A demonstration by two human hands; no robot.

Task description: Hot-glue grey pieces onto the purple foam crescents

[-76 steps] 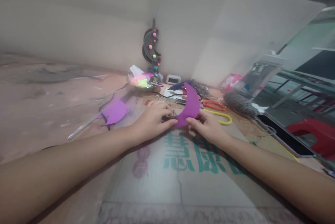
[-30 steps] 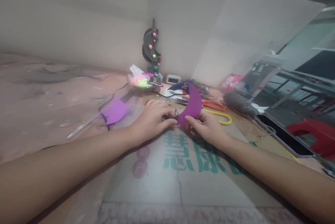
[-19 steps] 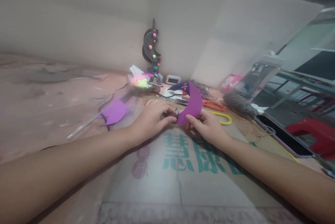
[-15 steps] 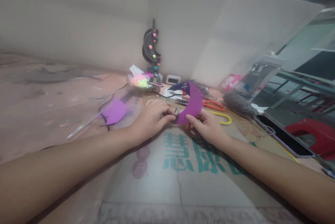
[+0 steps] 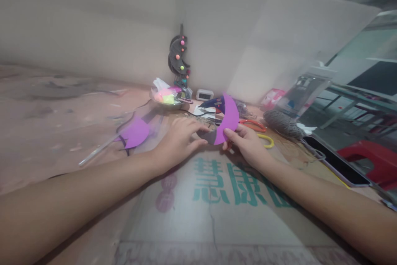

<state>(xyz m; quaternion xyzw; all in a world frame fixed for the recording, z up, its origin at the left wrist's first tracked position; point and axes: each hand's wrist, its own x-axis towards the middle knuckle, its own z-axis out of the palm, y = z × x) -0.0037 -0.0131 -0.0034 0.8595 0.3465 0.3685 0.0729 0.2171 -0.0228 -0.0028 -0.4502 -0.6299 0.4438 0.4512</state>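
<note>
My right hand [image 5: 243, 143] pinches a purple paper crescent [image 5: 231, 114] between thumb and fingers, near its lower middle. The crescent stands tilted, one point up, and its lower left end is covered in dark grey, which looks like wound yarn. Around that grey end are the thumb and forefinger of my left hand [image 5: 187, 134]; the other fingers curl behind, partly hidden. Both hands are just above a cardboard sheet [image 5: 186, 223] with green printed characters. A ball of grey yarn [image 5: 283, 124] lies to the right of my right hand.
Behind the hands are a blue glue gun [image 5: 212, 103], orange-handled scissors [image 5: 254, 125], a yellow handle [image 5: 267, 141] and a small clock [image 5: 204, 94]. A bowl [image 5: 167, 103] holds bright scraps. A grey crescent ornament [image 5: 177, 56] stands by the wall. Purple paper [image 5: 136, 132] lies left; a phone [image 5: 338, 161] lies right.
The crescent has turned slightly, its purple face now lighter and more of its grey end showing. My left thumb and forefinger have spread a little around that end.
</note>
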